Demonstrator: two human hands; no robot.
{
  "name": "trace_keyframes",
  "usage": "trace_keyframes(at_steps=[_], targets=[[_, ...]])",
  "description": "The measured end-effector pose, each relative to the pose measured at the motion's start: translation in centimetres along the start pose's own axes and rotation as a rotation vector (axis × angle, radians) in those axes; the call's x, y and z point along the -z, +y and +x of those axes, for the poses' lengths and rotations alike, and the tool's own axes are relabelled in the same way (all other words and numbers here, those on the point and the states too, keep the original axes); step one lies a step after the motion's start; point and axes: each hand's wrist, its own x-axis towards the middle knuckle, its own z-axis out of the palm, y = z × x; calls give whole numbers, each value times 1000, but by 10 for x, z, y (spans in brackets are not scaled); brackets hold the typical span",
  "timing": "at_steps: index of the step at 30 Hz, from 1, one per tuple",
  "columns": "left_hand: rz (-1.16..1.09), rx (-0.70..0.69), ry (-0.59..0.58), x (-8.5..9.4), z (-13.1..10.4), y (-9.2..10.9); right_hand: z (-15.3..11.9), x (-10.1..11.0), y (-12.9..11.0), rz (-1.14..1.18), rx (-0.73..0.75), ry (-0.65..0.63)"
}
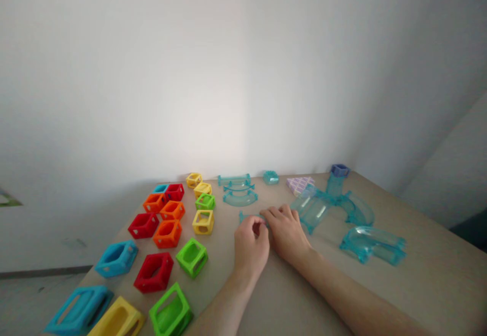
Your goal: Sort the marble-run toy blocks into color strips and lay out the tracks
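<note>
Near the middle of the table, my left hand (pixel 251 245) is closed in a pinch around a small clear blue track piece (pixel 243 216). Only one end of that piece shows past the fingers. Right beside it, my right hand (pixel 288 230) lies palm down with bent fingers, its fingertips meeting the same piece; most of the grip is hidden. Just beyond the hands lie several curved clear blue track pieces (pixel 240 198). A wide clear blue chute (pixel 312 209) is close to my right hand's knuckles.
Several coloured block frames stand on the left, among them a red block (pixel 154 273), a green block (pixel 192 258) and an orange block (pixel 168 233). To the right are a loose clear blue track (pixel 373 245) and a purple block (pixel 340 170). A patterned purple packet (pixel 300 185) lies near the wall.
</note>
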Motion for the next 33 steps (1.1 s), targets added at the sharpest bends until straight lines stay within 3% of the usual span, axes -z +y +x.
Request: trace_keyframes(at_steps=[3,8,13,16,20,27,31,33], targets=[[-12,12,52,1,3,-3,11,-4,-9,74,65,8],[69,-50,90,6,5,-6,14,-7,-4,127,-1,102],[484,-271,-88,8,-3,-5,8,-8,28,155,-79,-13],[648,-236,-167,8,-8,-6,7,-7,38,187,-100,-72],[752,-184,-170,9,-9,-9,8,-3,41,178,-137,-77],[775,-139,-115,9,-7,-9,7,-3,39,206,-147,-77],[654,-183,-51,9,-4,-6,2,-1,23,286,-67,-81],[556,-238,-77,9,-3,-5,1,2,18,332,-65,-20]])
